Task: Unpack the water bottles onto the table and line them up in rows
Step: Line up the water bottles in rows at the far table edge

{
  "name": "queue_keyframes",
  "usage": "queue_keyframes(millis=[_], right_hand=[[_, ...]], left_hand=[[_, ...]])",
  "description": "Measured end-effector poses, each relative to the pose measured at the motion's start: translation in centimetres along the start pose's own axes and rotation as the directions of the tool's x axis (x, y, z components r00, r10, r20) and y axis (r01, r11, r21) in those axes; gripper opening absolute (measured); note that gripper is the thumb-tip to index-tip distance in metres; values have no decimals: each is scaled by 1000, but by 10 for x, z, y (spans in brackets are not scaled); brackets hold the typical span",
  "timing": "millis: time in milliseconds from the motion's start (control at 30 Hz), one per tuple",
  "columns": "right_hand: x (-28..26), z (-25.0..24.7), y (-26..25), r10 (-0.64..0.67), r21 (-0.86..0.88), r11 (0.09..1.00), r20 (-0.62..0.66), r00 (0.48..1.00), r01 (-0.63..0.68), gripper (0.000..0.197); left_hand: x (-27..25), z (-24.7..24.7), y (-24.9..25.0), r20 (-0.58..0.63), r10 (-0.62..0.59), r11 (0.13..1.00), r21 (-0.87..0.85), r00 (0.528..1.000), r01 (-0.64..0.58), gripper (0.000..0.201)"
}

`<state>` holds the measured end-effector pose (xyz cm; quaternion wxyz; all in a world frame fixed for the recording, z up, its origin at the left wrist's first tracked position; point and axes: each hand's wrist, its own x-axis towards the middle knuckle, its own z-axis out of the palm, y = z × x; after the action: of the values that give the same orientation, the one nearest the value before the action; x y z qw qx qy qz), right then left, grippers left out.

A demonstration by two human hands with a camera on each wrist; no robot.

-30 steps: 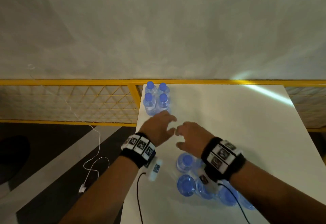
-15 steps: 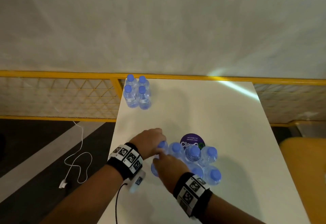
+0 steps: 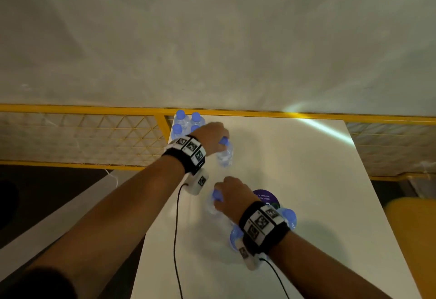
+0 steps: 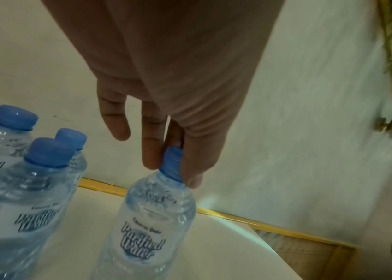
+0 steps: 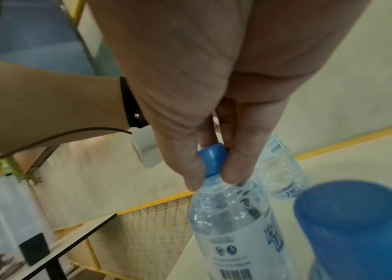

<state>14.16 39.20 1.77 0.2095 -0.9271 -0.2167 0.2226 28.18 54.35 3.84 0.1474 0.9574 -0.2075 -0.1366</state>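
Several clear water bottles with blue caps (image 3: 181, 122) (image 4: 17, 189) stand grouped at the far left corner of the white table (image 3: 295, 162). My left hand (image 3: 211, 136) (image 4: 173, 166) pinches the cap of one bottle (image 3: 225, 155) (image 4: 151, 227) just right of that group. Nearer to me, my right hand (image 3: 232, 196) (image 5: 212, 170) pinches the cap of another bottle (image 3: 212, 202) (image 5: 235, 223). Behind my right wrist more bottles (image 3: 289, 218) stand clustered, partly hidden by the wristband.
A yellow mesh railing (image 3: 82, 138) runs behind and left of the table, against a grey wall. A round purple sticker (image 3: 265, 197) lies on the table beside the near cluster. A white cable (image 3: 113, 177) trails on the dark floor at left. A yellow seat (image 3: 411, 239) sits at right.
Both hands have lifted a bottle by its cap from the near cluster. My left hand carried its bottle far forward toward the corner group; my right hand moved its bottle slightly forward.
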Motion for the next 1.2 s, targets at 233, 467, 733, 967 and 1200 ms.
queue_keyframes(millis=[233, 467, 733, 967, 1200], right_hand=[[78, -37, 21, 63, 45, 997, -60, 996, -61, 25], [151, -60, 30, 175, 57, 984, -103, 979, -170, 20], [199, -65, 33, 197, -11, 980, -107, 975, -200, 20], [207, -63, 31, 217, 13, 976, -145, 965, -217, 27], [201, -62, 25, 207, 49, 978, -139, 969, -202, 38]], left_hand=[[65, -26, -35, 5, -72, 994, 86, 997, 72, 34], [95, -19, -70, 37, -156, 979, 135, 987, 150, 30], [109, 1, -90, 55, -187, 964, 200, 981, 173, 13], [116, 5, -96, 66, -193, 971, 157, 979, 181, 23], [111, 2, -94, 57, -199, 975, 110, 978, 192, 29]])
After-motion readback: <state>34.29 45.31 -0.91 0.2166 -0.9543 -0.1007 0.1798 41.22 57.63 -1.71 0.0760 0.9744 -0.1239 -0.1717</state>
